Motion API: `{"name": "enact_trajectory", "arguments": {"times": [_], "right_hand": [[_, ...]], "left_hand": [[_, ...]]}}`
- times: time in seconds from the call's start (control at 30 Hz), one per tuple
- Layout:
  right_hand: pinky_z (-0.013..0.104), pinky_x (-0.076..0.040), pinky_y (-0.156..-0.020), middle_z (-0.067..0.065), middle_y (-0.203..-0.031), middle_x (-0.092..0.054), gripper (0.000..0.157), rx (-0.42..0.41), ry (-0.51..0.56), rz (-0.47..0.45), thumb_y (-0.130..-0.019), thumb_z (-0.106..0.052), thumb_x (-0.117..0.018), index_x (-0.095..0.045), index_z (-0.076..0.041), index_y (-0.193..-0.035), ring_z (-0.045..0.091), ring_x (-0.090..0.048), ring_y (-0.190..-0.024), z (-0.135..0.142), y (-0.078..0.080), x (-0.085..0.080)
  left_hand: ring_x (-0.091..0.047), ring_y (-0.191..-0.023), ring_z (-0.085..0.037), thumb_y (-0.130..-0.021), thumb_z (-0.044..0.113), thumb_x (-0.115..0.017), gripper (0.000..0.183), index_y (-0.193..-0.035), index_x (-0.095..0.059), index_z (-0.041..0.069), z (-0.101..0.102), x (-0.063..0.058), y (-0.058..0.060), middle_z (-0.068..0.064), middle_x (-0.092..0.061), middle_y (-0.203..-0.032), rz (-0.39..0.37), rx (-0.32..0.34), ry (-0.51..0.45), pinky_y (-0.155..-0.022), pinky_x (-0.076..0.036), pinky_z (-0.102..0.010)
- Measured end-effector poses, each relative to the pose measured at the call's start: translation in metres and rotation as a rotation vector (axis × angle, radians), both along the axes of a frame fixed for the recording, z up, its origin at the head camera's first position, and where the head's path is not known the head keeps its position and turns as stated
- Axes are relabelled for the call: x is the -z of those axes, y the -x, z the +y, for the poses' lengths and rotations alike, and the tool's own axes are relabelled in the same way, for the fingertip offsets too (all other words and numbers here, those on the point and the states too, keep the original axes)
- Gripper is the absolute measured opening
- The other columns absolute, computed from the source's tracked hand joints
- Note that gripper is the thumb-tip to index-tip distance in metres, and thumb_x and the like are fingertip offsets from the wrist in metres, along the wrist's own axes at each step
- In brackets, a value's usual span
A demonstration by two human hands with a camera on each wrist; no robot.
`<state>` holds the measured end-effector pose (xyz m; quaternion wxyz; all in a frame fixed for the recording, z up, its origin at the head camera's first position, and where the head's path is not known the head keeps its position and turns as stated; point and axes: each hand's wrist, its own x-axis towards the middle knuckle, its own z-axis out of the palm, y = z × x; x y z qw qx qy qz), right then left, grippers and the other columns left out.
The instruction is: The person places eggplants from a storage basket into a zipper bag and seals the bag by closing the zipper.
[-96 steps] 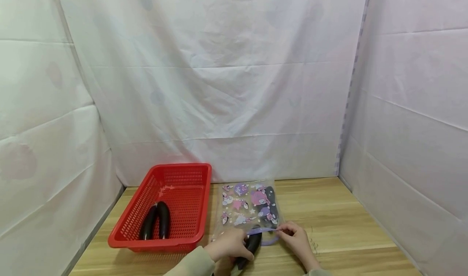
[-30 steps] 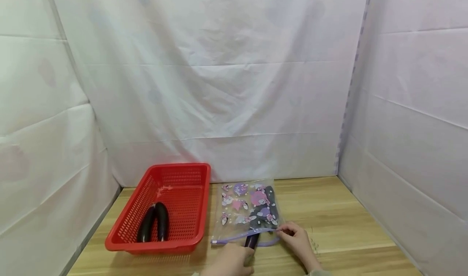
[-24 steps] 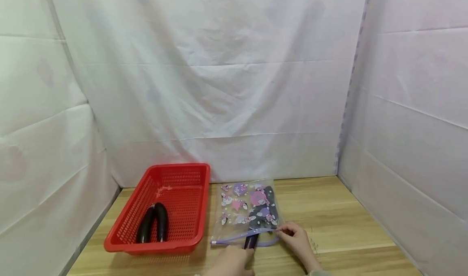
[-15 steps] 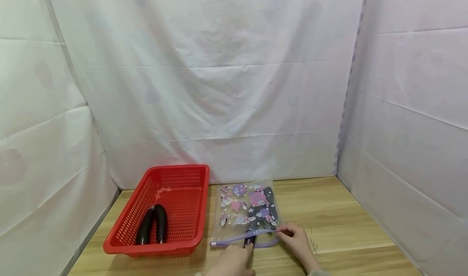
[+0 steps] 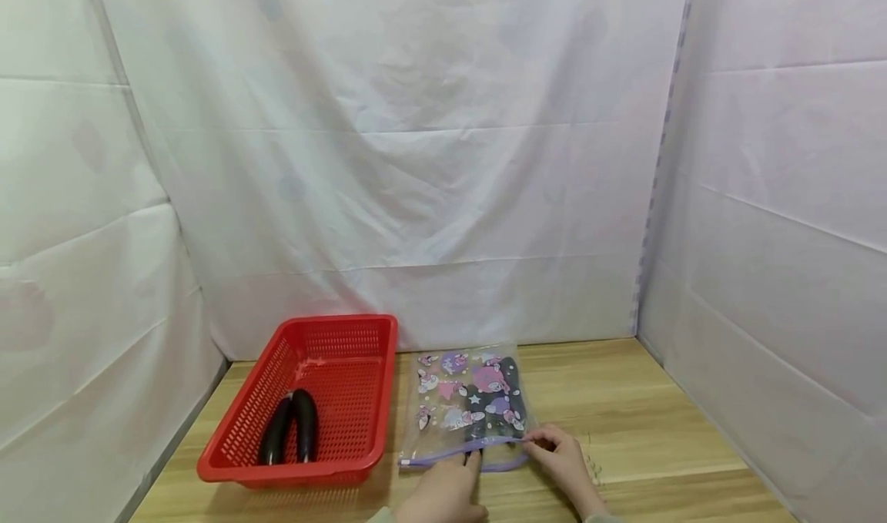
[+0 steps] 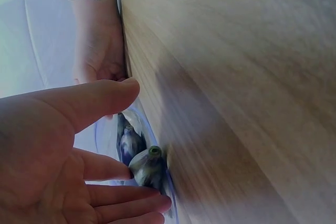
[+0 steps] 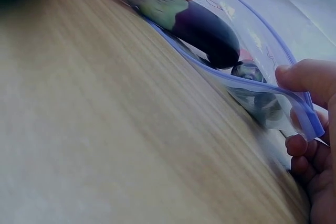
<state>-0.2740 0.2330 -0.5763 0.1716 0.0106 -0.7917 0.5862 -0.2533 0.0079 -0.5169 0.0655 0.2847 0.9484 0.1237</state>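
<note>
A clear zip bag (image 5: 438, 421) with pink and purple cartoon prints and a purple zip lies flat, mouth toward me. Two eggplants are inside; one (image 5: 513, 380) lies along the right side. The other eggplant (image 7: 210, 31) sits at the mouth, its pale stem end outward. My left hand (image 5: 446, 491) reaches to the mouth, its straight fingers touching that stem end (image 6: 148, 169), thumb held apart. At the mouth's right corner, my right hand (image 5: 563, 461) pinches the purple zip edge between thumb and fingers, and the mouth gapes in the right wrist view.
A red perforated basket (image 5: 379, 423) stands left of the bag, with two more eggplants (image 5: 291, 427) side by side in it. The wooden table (image 5: 624, 400) meets white cloth walls (image 5: 388, 199) at the back and both sides.
The eggplant at the mouth has slid away from me into the bag. My left hand, which gripped it, has moved forward with straightened fingers. My right hand keeps its pinch.
</note>
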Motion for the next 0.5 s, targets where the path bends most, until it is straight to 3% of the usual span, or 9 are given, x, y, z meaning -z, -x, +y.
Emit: {"name": "enact_trajectory", "arguments": {"times": [0.2, 0.5], "right_hand": [[0.022, -0.043, -0.064, -0.006, -0.074, -0.062, 0.017, 0.003, 0.005, -0.009, -0.073, 0.000, -0.080, -0.073, -0.015, -0.076, 0.007, -0.052, -0.069, 0.006, 0.011, 0.021], [0.023, -0.043, -0.062, -0.004, -0.074, -0.062, 0.015, -0.018, 0.028, 0.010, -0.072, -0.003, -0.081, -0.073, -0.016, -0.076, 0.009, -0.053, -0.068, 0.007, 0.012, 0.022]], "left_hand": [[-0.060, -0.106, -0.033, -0.066, 0.048, -0.080, 0.091, -0.139, -0.049, 0.002, 0.007, 0.002, 0.001, -0.020, -0.058, -0.127, 0.016, -0.029, 0.004, -0.086, -0.051, -0.042], [-0.060, -0.097, -0.030, -0.070, 0.056, -0.076, 0.089, -0.133, -0.052, -0.001, 0.014, 0.002, 0.004, -0.018, -0.058, -0.111, 0.084, -0.037, 0.034, -0.077, -0.052, -0.040]]}}
